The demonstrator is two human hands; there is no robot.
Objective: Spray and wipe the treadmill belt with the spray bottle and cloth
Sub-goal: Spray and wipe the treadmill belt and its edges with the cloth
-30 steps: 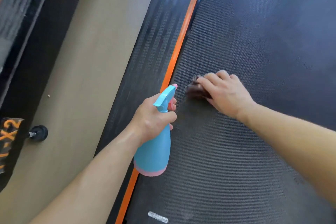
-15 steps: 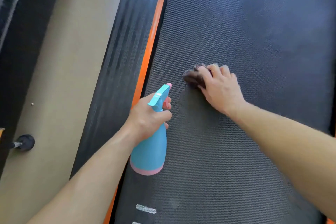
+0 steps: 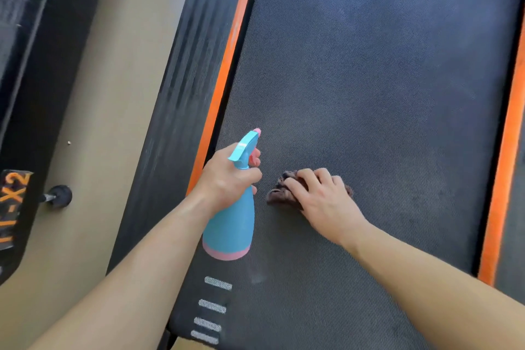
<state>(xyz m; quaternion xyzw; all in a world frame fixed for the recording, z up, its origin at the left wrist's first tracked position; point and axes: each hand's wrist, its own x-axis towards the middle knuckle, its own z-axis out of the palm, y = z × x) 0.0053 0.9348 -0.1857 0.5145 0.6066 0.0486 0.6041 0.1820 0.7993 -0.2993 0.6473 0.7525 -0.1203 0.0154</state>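
Observation:
The dark textured treadmill belt [image 3: 369,79] fills most of the view. My left hand [image 3: 227,179] grips the neck of a blue spray bottle [image 3: 231,224] with a pink base and pink nozzle tip, held above the belt's left edge. Its nozzle points up the belt. My right hand [image 3: 318,196] presses a crumpled dark brown cloth [image 3: 279,193] onto the belt just right of the bottle, fingers curled over it. Most of the cloth is hidden under the hand.
Orange strips [image 3: 227,65] line both sides of the belt, with a black side rail [image 3: 176,99] on the left. Beige floor [image 3: 108,122] lies beyond it. A neighbouring machine's black frame with orange lettering [image 3: 14,207] and a small wheel [image 3: 59,196] sit at far left.
My right hand has drawn the cloth back down the belt towards me. The view has shifted, so the right orange strip and white belt markings now show. The bottle stays in my left hand.

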